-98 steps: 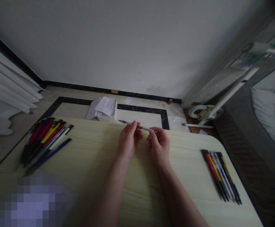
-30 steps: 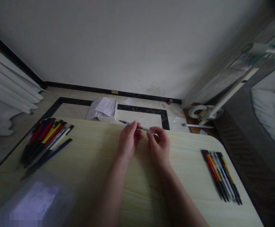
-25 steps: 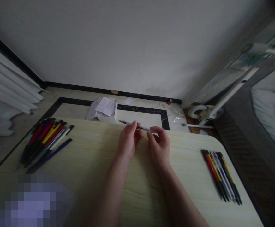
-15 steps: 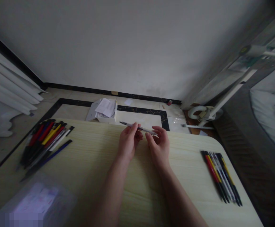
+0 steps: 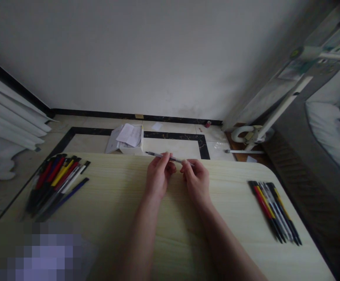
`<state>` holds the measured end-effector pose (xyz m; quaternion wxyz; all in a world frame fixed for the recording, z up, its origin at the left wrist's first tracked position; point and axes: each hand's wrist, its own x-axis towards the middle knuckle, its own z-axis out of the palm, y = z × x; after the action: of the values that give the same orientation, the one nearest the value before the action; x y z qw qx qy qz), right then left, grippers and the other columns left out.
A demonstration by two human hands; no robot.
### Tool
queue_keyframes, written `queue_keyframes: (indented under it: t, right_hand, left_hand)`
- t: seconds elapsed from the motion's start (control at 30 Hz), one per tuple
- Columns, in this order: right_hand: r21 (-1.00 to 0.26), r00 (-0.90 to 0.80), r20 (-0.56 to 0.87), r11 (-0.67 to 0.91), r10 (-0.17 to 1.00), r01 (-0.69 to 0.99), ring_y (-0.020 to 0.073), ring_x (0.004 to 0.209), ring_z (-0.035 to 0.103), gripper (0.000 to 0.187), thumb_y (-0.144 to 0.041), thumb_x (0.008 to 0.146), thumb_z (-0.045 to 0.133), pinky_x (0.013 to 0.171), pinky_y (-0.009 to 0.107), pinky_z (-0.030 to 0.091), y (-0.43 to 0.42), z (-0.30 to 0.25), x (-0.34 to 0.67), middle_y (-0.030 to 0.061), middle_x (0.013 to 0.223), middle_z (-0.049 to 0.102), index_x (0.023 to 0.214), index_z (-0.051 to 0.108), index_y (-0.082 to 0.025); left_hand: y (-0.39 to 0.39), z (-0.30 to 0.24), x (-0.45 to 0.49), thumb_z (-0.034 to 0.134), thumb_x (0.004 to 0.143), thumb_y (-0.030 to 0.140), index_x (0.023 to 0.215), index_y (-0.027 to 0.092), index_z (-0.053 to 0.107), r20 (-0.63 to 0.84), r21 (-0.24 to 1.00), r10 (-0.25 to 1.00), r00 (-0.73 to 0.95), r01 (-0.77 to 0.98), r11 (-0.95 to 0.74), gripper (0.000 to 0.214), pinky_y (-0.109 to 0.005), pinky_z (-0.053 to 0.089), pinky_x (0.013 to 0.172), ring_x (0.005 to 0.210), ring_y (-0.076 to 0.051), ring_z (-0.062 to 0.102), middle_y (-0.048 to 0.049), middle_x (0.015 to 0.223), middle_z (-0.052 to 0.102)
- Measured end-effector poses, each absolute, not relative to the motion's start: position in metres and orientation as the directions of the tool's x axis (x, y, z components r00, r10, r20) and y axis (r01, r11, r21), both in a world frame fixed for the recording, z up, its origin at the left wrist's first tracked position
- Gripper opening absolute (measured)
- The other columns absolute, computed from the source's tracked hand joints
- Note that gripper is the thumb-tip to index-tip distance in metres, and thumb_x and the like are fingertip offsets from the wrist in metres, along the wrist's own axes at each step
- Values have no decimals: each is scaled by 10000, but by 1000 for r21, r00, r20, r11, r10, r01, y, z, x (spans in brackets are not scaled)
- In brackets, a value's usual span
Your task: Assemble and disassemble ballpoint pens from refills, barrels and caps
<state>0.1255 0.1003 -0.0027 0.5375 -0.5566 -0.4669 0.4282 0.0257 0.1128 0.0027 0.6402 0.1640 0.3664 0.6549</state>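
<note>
A slim pen [image 5: 175, 159] with a clear barrel and dark ends is held level between my two hands, over the far edge of the table. My left hand [image 5: 160, 171] pinches it near its dark left end, thumb on top. The fingers of my right hand [image 5: 196, 175] are closed on its right end, which they partly cover. To the left lies a loose heap of pens [image 5: 60, 179] with red, yellow, white, blue and black parts. On the right side, several pens [image 5: 275, 212] lie side by side in a row.
The light wooden table [image 5: 114, 195] has a rounded far right corner. A blurred, pixelated pale packet [image 5: 49, 249] is at the lower left. Beyond the table, a box of papers [image 5: 130, 136] stands on the floor. A white metal stand [image 5: 278, 113] and grey sofa [image 5: 292, 156] are right.
My right thumb and fingers have closed in on the pen's right end, where they were more spread before. The pen stays in my left hand. The camera view has shifted slightly.
</note>
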Motion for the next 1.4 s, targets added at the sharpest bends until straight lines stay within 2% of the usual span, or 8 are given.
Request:
queue_keyframes:
  t: [1.03, 1.4]
  right_hand:
    - [-1000, 172, 26, 23, 985, 20, 104, 570, 503, 205, -347, 758, 567, 494, 220, 387, 99, -1, 127, 5, 713, 569, 863, 560, -170]
    - [-1000, 161, 13, 12, 987, 10, 98, 551, 487, 217, -333, 742, 573, 468, 214, 373, 98, -1, 127, 2, 707, 559, 884, 556, -170]
  left_hand:
    - [114, 1, 27, 635, 695, 300, 772, 126, 588, -255, 695, 956, -143, -715, 78, 195, -205, 382, 475, 496, -55, 484, 7, 676, 553]
    - [113, 3, 26, 646, 682, 314, 772, 130, 582, -259, 687, 957, -133, -722, 85, 214, -200, 383, 480, 502, -55, 484, 9, 660, 546]
